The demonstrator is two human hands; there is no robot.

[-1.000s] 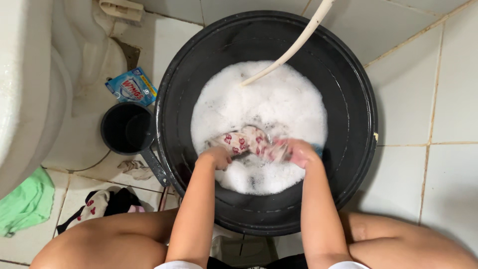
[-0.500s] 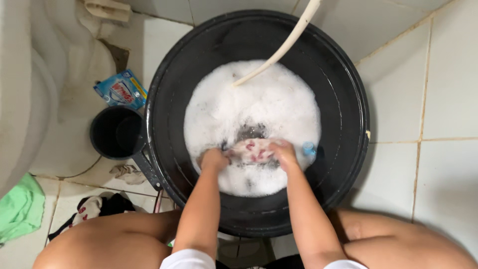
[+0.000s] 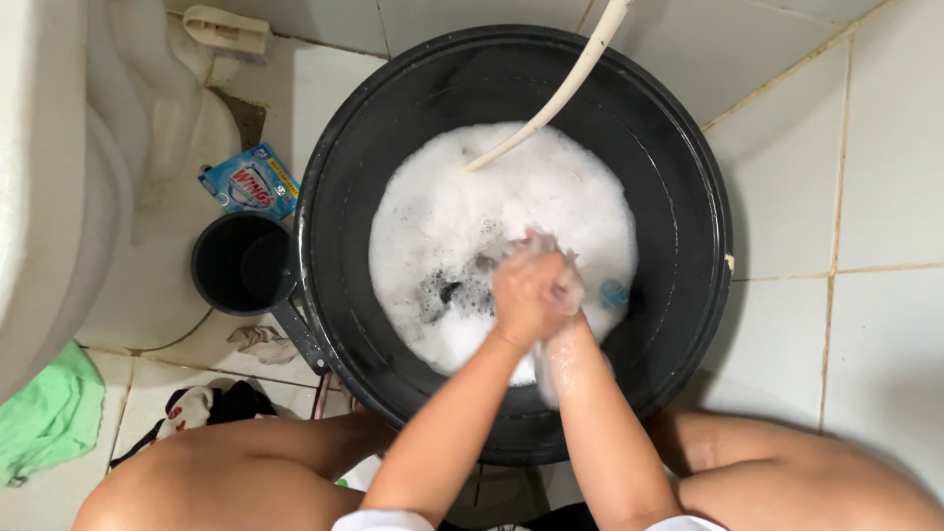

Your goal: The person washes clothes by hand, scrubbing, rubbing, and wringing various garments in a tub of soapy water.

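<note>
A large black basin (image 3: 688, 187) holds white soapy foam (image 3: 462, 206). Both my hands are pressed together above the suds at the basin's middle. My left hand (image 3: 521, 290) lies on top, closed over a wet, soapy cloth (image 3: 560, 265) that is bunched between the hands. My right hand (image 3: 568, 295) is mostly hidden under the left and grips the same cloth. A white hose (image 3: 560, 88) runs from the top edge down into the foam. A small blue thing (image 3: 613, 292) floats at the foam's right edge.
A black dipper (image 3: 241, 265) stands left of the basin, with a blue detergent sachet (image 3: 251, 184) above it. A white toilet (image 3: 59, 197) fills the left side. Green cloth (image 3: 49, 408) and dark and patterned clothes (image 3: 202, 403) lie on the tiled floor by my knee.
The hands, earlier apart and stretching the red-patterned cloth in the suds, have come together and risen, bunching the cloth between them.
</note>
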